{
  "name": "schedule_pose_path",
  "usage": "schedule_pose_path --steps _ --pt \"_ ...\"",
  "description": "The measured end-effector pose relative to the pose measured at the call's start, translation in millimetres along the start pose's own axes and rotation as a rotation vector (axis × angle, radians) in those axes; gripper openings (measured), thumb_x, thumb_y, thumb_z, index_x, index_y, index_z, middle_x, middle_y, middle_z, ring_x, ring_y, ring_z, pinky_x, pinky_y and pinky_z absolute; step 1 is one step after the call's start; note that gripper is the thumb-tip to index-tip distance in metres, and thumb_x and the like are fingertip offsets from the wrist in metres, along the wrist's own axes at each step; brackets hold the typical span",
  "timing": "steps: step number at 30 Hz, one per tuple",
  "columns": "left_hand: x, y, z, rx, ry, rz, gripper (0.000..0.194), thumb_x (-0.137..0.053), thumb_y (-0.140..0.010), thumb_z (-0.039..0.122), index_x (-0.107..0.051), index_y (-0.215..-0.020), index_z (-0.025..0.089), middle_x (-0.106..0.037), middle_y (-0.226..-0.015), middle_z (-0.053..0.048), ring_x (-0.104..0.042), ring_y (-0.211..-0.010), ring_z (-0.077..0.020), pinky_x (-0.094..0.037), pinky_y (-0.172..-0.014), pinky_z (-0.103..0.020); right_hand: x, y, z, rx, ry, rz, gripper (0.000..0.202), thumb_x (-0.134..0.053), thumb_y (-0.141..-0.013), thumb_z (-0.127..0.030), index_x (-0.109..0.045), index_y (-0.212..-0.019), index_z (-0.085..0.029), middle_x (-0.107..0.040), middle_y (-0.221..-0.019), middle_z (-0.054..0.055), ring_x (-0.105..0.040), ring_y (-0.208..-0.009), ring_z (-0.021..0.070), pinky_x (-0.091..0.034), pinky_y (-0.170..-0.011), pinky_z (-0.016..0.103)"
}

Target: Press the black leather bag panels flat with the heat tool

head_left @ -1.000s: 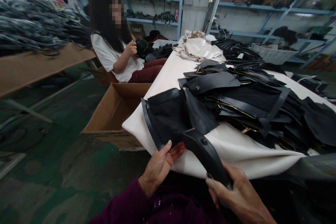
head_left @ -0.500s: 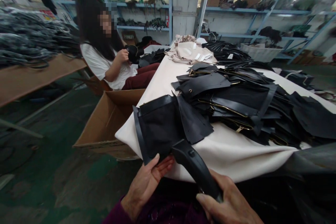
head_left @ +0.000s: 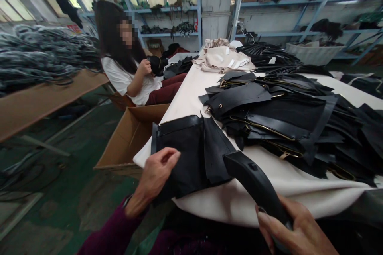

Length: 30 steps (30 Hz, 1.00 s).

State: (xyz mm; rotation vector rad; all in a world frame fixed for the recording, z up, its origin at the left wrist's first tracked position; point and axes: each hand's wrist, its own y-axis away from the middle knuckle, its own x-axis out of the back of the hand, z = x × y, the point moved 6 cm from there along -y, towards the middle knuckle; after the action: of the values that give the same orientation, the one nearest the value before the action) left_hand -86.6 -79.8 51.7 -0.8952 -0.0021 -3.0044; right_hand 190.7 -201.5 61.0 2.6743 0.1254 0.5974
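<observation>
A black fabric piece [head_left: 182,151] with a zipper along its top edge lies at the near left corner of the pale-covered table [head_left: 179,99]. Over its left part is my left hand [head_left: 158,171], fingers curled with thumb and fingertips close together; whether anything is between them is too small to tell. My right hand [head_left: 293,223] is wrapped round the handle of a black handheld tool [head_left: 254,179]. The tool's tip is at the right edge of the black piece.
A large pile of black zippered pieces [head_left: 275,115] covers the table's right part, with beige pieces [head_left: 224,59] behind. An open cardboard box [head_left: 119,143] stands left of the table. A seated person [head_left: 128,71] holds a black item beyond it.
My left hand has risen from beneath the piece's lower edge to above it, its fingers now curled. The tool and my right hand have moved right. The black piece lies flatter.
</observation>
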Motion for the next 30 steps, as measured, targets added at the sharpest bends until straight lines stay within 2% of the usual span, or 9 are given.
schedule_pose_path --steps 3,5,7,11,15,21,24,27,30 --pt "-65.3 -28.9 22.2 -0.082 0.102 -0.264 0.029 -0.055 -0.075 0.044 -0.063 -0.075 0.015 -0.056 -0.06 0.001 -0.048 -0.053 -0.0121 -0.033 -0.05 -0.022 -4.3 -9.8 -7.1 0.019 -0.014 -0.054 0.03 -0.047 -0.077 -0.043 -0.047 -0.056 -0.021 -0.048 -0.047 -0.005 -0.048 -0.044 0.0129 -0.04 -0.046 0.024" --pt "-88.8 -40.5 22.2 -0.098 0.164 -0.303 0.025 -0.059 -0.073 0.039 -0.058 -0.067 0.015 -0.047 -0.054 0.003 -0.041 -0.05 -0.0098 -0.028 -0.048 -0.021 -4.9 -15.4 -11.5 0.024 -0.007 -0.076 0.028 -0.047 -0.077 -0.04 -0.047 -0.056 -0.021 -0.048 -0.047 -0.005 -0.048 -0.044 0.0128 -0.04 -0.046 0.024" --pt "-98.6 -45.2 15.5 -0.082 0.254 -0.313 0.023 -0.06 -0.072 0.033 -0.051 -0.061 0.015 -0.04 -0.051 0.005 -0.036 -0.05 -0.0083 -0.025 -0.047 -0.021 -4.3 -21.7 -15.2 0.027 0.005 -0.077 0.027 -0.047 -0.078 -0.038 -0.046 -0.056 -0.021 -0.048 -0.047 -0.006 -0.049 -0.044 0.0128 -0.041 -0.047 0.024" --pt "-101.5 -41.4 3.2 -0.012 0.484 -0.382 0.015 -0.058 -0.072 0.026 -0.056 -0.065 0.013 -0.046 -0.057 0.003 -0.038 -0.053 -0.0084 -0.029 -0.051 -0.02 -9.6 -37.5 -19.7 0.031 -0.021 -0.098 0.02 -0.049 -0.078 -0.034 -0.046 -0.062 -0.021 -0.049 -0.048 -0.007 -0.05 -0.044 0.0122 -0.042 -0.045 0.023" --pt "-101.0 -39.7 2.3 0.004 0.651 -0.444 0.013 -0.061 -0.07 0.024 -0.064 -0.068 0.011 -0.053 -0.069 -0.001 -0.041 -0.059 -0.0091 -0.031 -0.054 -0.02 -22.2 -53.8 -22.9 0.041 -0.04 -0.122 0.015 -0.053 -0.078 -0.032 -0.049 -0.071 -0.019 -0.051 -0.048 -0.007 -0.052 -0.043 0.0119 -0.043 -0.044 0.022" --pt "-103.4 -39.0 -1.5 0.103 0.892 -0.561 0.015 -0.065 -0.067 0.018 -0.07 -0.079 0.012 -0.06 -0.077 -0.004 -0.05 -0.067 -0.012 -0.038 -0.064 -0.023 -21.9 -69.4 -41.4 0.123 -0.052 -0.101 0.021 -0.052 -0.082 -0.031 -0.051 -0.065 -0.019 -0.053 -0.048 -0.006 -0.053 -0.044 0.0114 -0.043 -0.047 0.021" --pt "-104.3 -36.7 0.1 0.096 0.969 -0.57 0.028 -0.063 -0.068 0.014 -0.069 -0.095 0.013 -0.064 -0.084 -0.006 -0.056 -0.076 -0.0153 -0.041 -0.075 -0.026 -13.3 -70.3 -50.0 0.139 -0.037 -0.066 0.023 -0.051 -0.084 -0.033 -0.051 -0.066 -0.019 -0.054 -0.05 -0.006 -0.052 -0.046 0.0114 -0.042 -0.047 0.021" --pt "-102.6 -36.4 4.6 0.068 1.09 -0.526 0.056 -0.061 -0.066 0.007 -0.056 -0.12 0.02 -0.065 -0.1 -0.006 -0.058 -0.092 -0.0183 -0.041 -0.085 -0.028 -11.9 -69.6 -55.1 0.149 -0.022 -0.068 0.021 -0.051 -0.085 -0.031 -0.051 -0.068 -0.018 -0.054 -0.05 -0.006 -0.052 -0.045 0.011 -0.042 -0.046 0.021" --pt "-101.0 -35.9 8.8 0.059 1.147 -0.548 0.064 -0.058 -0.064 0.003 -0.052 -0.125 0.021 -0.063 -0.11 -0.007 -0.056 -0.102 -0.0203 -0.041 -0.089 -0.029 -19.2 -71.3 -58.4 0.152 -0.007 -0.086 0.018 -0.051 -0.085 -0.027 -0.05 -0.069 -0.018 -0.054 -0.051 -0.006 -0.051 -0.044 0.01 -0.041 -0.044 0.02"
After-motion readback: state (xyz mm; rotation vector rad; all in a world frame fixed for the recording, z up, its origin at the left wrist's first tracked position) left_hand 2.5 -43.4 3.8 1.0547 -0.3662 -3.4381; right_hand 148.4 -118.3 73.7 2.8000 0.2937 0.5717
